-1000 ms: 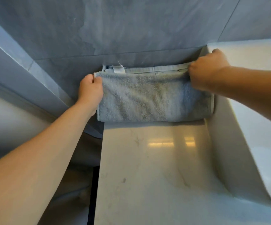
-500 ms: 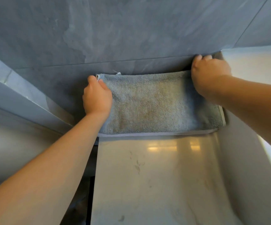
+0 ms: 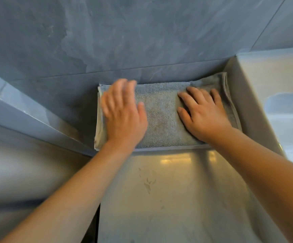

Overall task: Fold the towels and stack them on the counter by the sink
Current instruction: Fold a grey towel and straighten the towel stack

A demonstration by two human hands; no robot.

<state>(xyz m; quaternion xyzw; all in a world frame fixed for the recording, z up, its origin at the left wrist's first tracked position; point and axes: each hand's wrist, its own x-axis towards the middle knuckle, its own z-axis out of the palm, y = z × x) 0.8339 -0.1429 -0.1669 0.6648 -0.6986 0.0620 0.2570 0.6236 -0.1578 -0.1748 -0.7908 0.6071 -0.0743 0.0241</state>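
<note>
Fingers of both hands, left hand (image 3: 123, 118) and right hand (image 3: 203, 116), lie flat on the nubby folded towel (image 3: 161, 118).

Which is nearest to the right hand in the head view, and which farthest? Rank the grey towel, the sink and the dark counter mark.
1. grey towel: directly under the right hand, which lies flat on it.
2. sink: its white wall stands just right of the towel's edge.
3. dark counter mark: lower down on the bare counter, toward the person.

grey tiled wall (image 3: 142, 41), slanted ledge (image 3: 28, 116)
</note>
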